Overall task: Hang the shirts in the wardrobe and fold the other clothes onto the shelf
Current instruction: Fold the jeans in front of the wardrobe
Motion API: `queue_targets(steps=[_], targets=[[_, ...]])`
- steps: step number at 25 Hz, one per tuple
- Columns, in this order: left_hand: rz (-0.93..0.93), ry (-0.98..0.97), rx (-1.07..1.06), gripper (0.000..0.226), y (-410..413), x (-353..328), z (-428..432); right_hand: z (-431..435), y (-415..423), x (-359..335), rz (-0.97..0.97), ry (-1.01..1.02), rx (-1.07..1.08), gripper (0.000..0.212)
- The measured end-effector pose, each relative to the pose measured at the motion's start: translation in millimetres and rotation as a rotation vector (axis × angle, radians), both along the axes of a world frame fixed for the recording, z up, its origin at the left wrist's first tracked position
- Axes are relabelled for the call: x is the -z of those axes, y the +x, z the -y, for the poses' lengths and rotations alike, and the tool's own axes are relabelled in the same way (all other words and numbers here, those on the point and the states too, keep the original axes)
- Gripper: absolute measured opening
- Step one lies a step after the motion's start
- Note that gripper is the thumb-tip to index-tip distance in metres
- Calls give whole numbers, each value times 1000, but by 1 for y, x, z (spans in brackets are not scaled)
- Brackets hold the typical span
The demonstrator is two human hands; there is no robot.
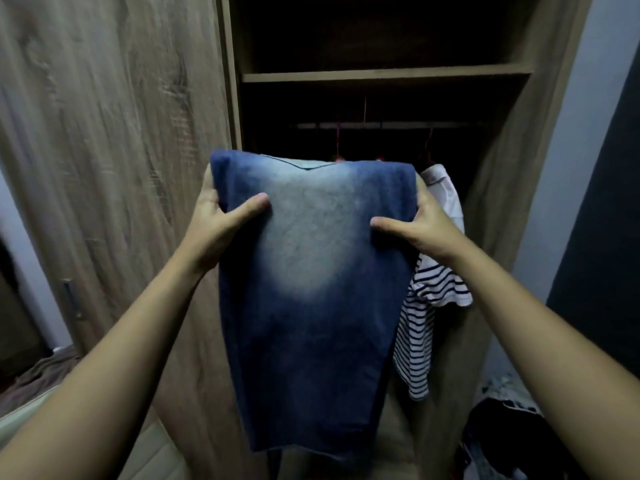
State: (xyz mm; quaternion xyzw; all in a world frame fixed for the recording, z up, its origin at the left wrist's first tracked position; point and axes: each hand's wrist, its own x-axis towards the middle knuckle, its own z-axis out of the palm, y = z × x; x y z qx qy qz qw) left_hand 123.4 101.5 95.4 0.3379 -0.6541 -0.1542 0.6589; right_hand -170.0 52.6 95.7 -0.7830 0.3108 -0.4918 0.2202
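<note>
I hold a pair of folded blue jeans (311, 289) up in front of the open wardrobe. My left hand (221, 220) grips their left edge, thumb on the front. My right hand (415, 226) grips the right edge the same way. The faded denim hangs down from both hands. Behind it, a white shirt (443, 188) and a black-and-white striped shirt (422, 334) hang on red hangers from the rail (381, 125). A wooden shelf (384, 77) runs across the wardrobe above the rail.
The wardrobe's wooden door (114, 150) stands at the left, with a handle (71, 296) low down. A dark pile of clothes (498, 438) lies at the lower right. Brownish fabric (38, 379) lies at the lower left.
</note>
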Motion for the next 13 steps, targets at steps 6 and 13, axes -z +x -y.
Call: queue_targets(steps=[6, 13], targets=[[-51, -70, -1, 43, 1, -7, 2, -11, 2, -17, 102, -2, -121, 60], [-191, -111, -14, 33, 4, -29, -3, -17, 30, 84, 322, 587, -306, 59]])
